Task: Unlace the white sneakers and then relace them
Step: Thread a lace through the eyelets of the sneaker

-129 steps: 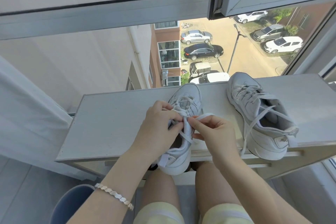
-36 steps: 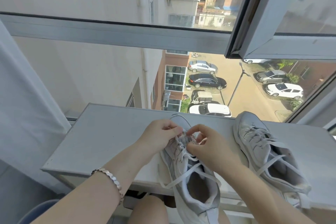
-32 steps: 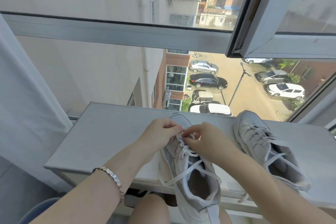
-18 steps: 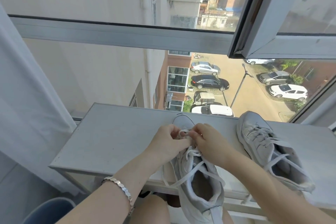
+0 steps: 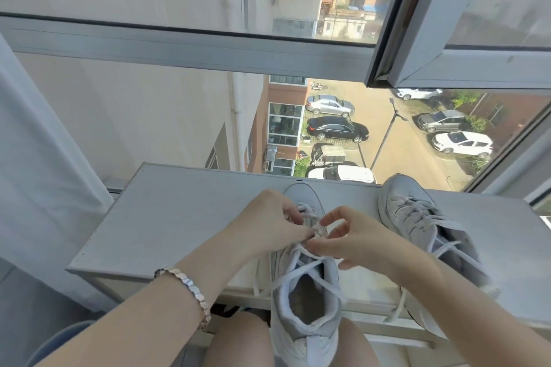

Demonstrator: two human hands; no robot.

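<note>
Sneakers (image 5: 307, 334) on grey ledge (image 5: 185, 217) below window (image 5: 190, 49)

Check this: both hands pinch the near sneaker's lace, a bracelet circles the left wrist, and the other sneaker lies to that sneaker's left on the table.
Wrong side: in the head view the other sneaker lies right of the near sneaker on the table. The left hand and right hand do pinch its lace, bracelet on the left wrist.

Head camera – looks forward-down, close over windowsill (image 5: 179, 217).
</note>
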